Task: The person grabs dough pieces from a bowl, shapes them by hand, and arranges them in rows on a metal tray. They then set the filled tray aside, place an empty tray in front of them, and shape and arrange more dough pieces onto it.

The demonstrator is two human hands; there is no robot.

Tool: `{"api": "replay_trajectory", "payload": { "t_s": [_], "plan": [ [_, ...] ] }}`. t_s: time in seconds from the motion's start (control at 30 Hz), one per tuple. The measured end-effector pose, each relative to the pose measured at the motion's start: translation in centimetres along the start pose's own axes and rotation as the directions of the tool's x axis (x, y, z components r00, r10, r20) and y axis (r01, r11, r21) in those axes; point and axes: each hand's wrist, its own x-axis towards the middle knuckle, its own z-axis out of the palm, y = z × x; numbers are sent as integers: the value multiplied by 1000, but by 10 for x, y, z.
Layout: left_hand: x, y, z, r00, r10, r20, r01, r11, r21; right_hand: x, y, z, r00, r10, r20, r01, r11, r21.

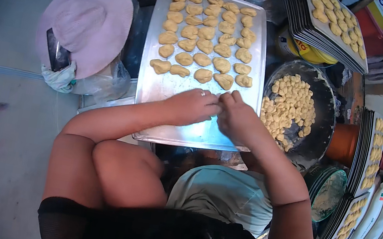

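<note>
Your head camera, the left of the pair you wear, looks steeply down from above your lap, its top edge facing away from you at twelve o'clock. It sits near: both your arms show, your left hand and right hand close to the middle, over the metal tray. The fisheye reaches wide, from the pink hat near ten o'clock to the white bags near four.
</note>
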Motion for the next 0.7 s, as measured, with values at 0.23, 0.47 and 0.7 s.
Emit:
{"api": "replay_trajectory", "payload": {
  "t_s": [0.23, 0.47, 0.7],
  "plan": [
    [-62, -20, -81, 961, -271, 58, 277, 946, -167, 37, -29, 38, 935, -309, -171, 339, 922, 185],
    [-86, -27, -81, 857, -511, -60, 479, 835, -269, 59, -34, 51, 830, -431, -354, 428, 899, -91],
    [-86, -30, -80, 917, -373, -138, 354, 924, -148, 69, -40, 42, 910, -339, -240, 329, 941, -81]
  ]
}}
